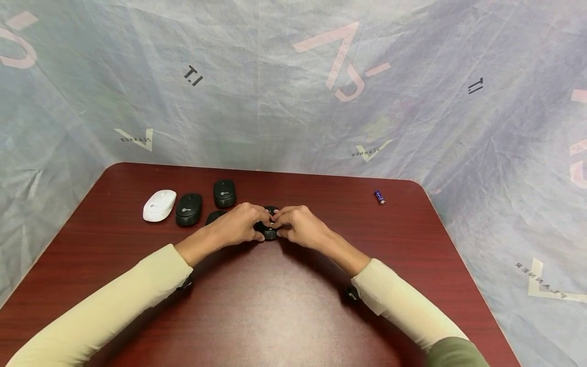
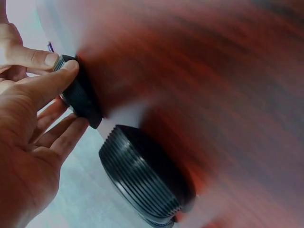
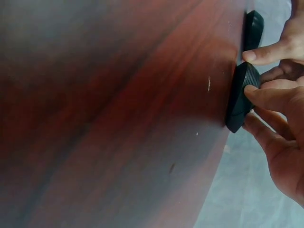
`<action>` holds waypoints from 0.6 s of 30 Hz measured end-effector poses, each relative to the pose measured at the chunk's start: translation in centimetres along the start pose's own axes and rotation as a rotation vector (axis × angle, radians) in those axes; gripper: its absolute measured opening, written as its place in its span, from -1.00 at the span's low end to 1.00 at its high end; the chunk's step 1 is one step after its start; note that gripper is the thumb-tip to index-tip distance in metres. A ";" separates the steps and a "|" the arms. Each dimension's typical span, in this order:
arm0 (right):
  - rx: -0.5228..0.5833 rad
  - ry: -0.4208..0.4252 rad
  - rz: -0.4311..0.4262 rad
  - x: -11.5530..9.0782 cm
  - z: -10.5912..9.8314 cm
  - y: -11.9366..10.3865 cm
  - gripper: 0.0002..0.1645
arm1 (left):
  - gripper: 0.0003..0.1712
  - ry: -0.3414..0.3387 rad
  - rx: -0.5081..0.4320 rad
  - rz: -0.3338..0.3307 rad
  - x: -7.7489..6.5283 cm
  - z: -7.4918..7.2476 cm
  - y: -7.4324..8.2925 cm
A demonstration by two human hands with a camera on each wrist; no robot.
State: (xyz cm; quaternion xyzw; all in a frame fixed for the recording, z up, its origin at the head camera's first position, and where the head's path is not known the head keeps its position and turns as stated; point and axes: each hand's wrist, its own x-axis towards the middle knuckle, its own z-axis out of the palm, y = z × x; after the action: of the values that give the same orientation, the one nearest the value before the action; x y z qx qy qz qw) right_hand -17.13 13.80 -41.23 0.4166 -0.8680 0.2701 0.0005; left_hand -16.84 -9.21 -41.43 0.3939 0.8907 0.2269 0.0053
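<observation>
A black computer mouse [image 1: 270, 234] rests on the table between both hands, mostly covered by fingers in the head view. My left hand [image 1: 243, 223] grips its left side, the thumb near the front edge. From the other side my right hand [image 1: 303, 226] holds it, thumb low and fingers curled over the top. In the right wrist view, thumbs and fingers pinch the ribbed edge of this mouse [image 3: 241, 102]. Close beside the left hand is another black mouse [image 2: 140, 173], partly hidden under the wrist in the head view.
To the left stand a white mouse [image 1: 159, 206] and two more black mice, one nearer [image 1: 189, 209] and one farther back [image 1: 224, 193]. A blue battery [image 1: 379, 198] lies at the back right. Grey printed sheeting [image 1: 275, 127] hangs behind the reddish-brown table [image 1: 275, 306].
</observation>
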 end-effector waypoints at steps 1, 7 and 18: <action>0.001 0.000 0.006 0.1 0.0 0.1 -0.79 | -0.53 -0.001 0.005 -0.003 0.0 0.0 -0.1; 0.014 -0.004 0.008 1.1 0.5 0.5 -0.80 | -0.56 -0.003 0.012 -0.023 -0.2 -0.4 -0.9; 0.031 -0.030 0.003 2.6 1.4 0.0 -0.77 | -0.61 0.005 0.029 -0.052 -1.4 -1.3 -1.6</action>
State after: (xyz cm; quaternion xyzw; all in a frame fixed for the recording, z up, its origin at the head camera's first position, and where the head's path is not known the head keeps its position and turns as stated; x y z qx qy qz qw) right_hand -18.49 11.28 -41.78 0.4191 -0.8644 0.2772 -0.0193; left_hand -17.24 -11.60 -41.17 0.3702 0.9038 0.2148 0.0031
